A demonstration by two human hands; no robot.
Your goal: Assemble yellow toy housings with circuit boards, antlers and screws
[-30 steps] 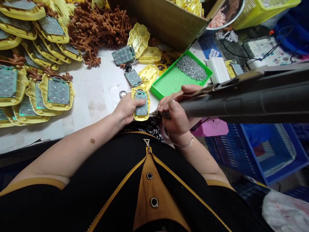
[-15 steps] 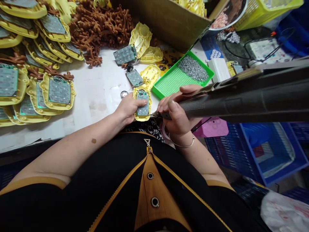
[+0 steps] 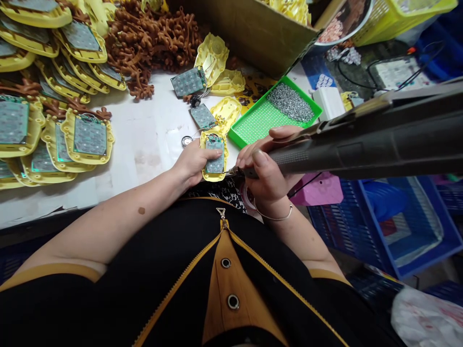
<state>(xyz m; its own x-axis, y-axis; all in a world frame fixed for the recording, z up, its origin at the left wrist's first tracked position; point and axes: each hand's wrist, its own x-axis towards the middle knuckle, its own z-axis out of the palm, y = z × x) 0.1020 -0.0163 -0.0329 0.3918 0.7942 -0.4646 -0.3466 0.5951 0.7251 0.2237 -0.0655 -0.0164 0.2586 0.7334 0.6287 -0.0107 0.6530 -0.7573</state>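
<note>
My left hand (image 3: 195, 161) grips a yellow plastic casing (image 3: 213, 177) near the table's front edge, its thumb lying across the grey-faced circuit board (image 3: 215, 161) inside. Wrapped around a dark electric screwdriver (image 3: 325, 152), my right hand (image 3: 267, 168) holds the tool sideways. Its thin bit (image 3: 231, 171) points left and meets the casing's lower right edge; whether it sits on a screw is too small to see. A round speaker (image 3: 187, 140) on a wire lies just beyond my left hand. Another yellow shell (image 3: 227, 113) and a loose board (image 3: 202, 116) are behind the casing.
A green tray (image 3: 249, 127) of screws stands behind my right hand. Stacked casings with boards (image 3: 90, 135) fill the left side. Brown plastic pieces (image 3: 152, 43) are heaped at the back beside a cardboard box (image 3: 253, 33). Blue crates (image 3: 383, 221) stand at right.
Both hands keep their hold on the casing and the screwdriver. The whole view has shifted very slightly; the screwdriver's rear body looks a little lower to the right.
</note>
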